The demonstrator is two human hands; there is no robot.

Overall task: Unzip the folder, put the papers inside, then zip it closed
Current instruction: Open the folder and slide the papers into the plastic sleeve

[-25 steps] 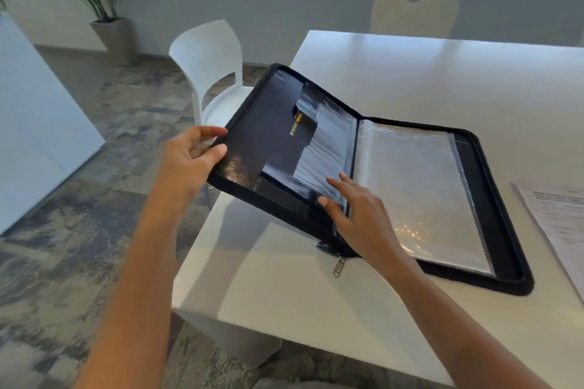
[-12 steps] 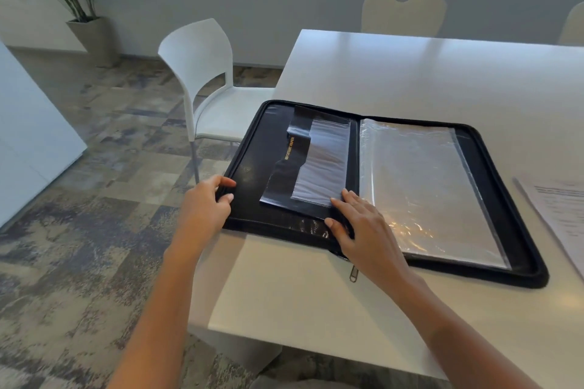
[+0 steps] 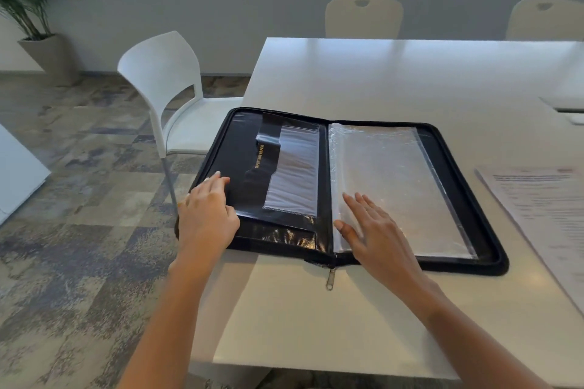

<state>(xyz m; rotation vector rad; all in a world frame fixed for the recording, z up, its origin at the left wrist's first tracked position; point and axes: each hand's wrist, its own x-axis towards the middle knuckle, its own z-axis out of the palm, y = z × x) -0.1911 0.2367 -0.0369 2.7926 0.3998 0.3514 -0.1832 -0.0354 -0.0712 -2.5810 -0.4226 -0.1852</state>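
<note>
Folder of black glossy leatherette with a zip round its edge [image 3: 235,142] lies opened flat at the near left corner of the white table [image 3: 395,79]. Its spine runs away from me and leans slightly left at the far end. The open spread has its long axis across the table, left to right. The left cover juts past the table's left edge, above the seat of a white plastic chair [image 3: 164,79]. On that cover a clear pocket [image 3: 294,174] sits beside gold lettering that reads IMPORTANT PAPER [image 3: 259,156]. The right half carries a stack of clear plastic sleeves [image 3: 388,180]. The metal zip pull [image 3: 330,279] hangs off the near end of the spine onto the table, pointing toward me.

My left hand [image 3: 207,218] rests on the near outer corner of the left cover with the fingers loosely stretched and the tips on the black lining, holding nothing. My right hand [image 3: 376,237] lies palm down on the sleeves just right of the spine, fingers straight and fanned, gripping nothing.

The printed white papers [image 3: 543,208] lie on the table to the right of the folder, apart from it.
</note>
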